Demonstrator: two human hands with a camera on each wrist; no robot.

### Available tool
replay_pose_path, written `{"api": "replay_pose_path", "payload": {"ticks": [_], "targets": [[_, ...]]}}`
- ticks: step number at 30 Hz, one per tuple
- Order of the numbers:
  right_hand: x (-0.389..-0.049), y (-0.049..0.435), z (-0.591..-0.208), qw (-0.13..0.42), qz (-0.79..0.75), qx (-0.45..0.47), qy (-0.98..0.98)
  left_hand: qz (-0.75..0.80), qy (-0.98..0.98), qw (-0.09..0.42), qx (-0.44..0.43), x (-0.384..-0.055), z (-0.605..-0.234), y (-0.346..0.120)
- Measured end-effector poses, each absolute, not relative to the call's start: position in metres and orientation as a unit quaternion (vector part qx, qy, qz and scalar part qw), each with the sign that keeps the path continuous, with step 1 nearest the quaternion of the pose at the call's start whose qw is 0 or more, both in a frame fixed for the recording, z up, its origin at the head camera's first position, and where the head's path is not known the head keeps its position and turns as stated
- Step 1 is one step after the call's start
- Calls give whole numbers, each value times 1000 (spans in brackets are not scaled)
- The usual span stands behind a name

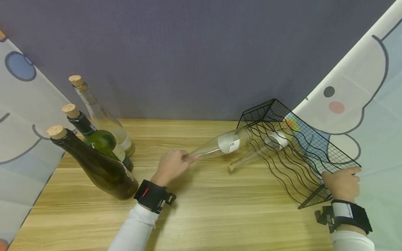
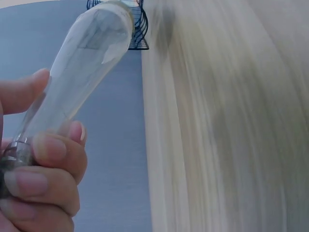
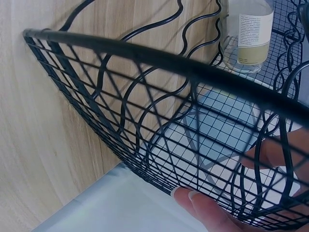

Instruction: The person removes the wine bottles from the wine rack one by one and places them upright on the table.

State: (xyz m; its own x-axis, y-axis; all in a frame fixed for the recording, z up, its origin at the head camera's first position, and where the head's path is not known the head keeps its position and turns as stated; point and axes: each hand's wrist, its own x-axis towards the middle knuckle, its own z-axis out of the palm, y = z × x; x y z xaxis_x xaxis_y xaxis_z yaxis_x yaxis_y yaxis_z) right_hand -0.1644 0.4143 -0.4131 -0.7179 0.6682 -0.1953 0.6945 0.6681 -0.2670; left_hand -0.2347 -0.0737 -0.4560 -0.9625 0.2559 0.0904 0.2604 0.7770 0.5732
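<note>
My left hand [image 1: 172, 166] grips a clear glass bottle [image 1: 216, 145] by its neck. That bottle lies tilted, its base at the near-left opening of a black wire bottle rack [image 1: 309, 139]. In the left wrist view, fingers curl round the neck of the clear bottle [image 2: 87, 63]. My right hand [image 1: 342, 183] holds the rack's right end; in the right wrist view, fingers and thumb pinch the wire mesh [image 3: 212, 140]. Another clear bottle [image 1: 260, 150], corked and with a white label, lies in the rack with its neck pointing out toward the front left.
On the left side of the wooden table [image 1: 220, 209] stand three corked bottles: a dark one [image 1: 97, 167], a green one [image 1: 105, 141] and a clear one [image 1: 105, 118]. A grey wall [image 1: 176, 59] rises behind. A cartoon-print cloth [image 1: 355, 97] hangs at the right.
</note>
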Motion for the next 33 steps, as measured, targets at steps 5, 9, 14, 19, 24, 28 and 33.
{"api": "replay_pose_path", "payload": {"ticks": [5,9,14,19,24,28,33], "targets": [[-164,413,-413,42,-160,371,914,-303,-942,14,-146,-231,-451,-78],[-162,412,-412,42,-161,369,914,-315,-937,21,-151,-225,-443,-80],[-163,412,-412,37,-162,369,914,-322,-930,50,-171,-221,-429,-81],[-164,414,-413,38,-159,367,916,-331,-926,55,-174,-218,-418,-80],[-165,415,-414,41,-159,366,916,-342,-923,56,-169,-213,-406,-78],[-164,415,-414,41,-160,365,916,-349,-920,63,-165,-209,-400,-77],[-162,411,-412,35,-163,366,915,-354,-918,82,-159,-207,-394,-76]]}}
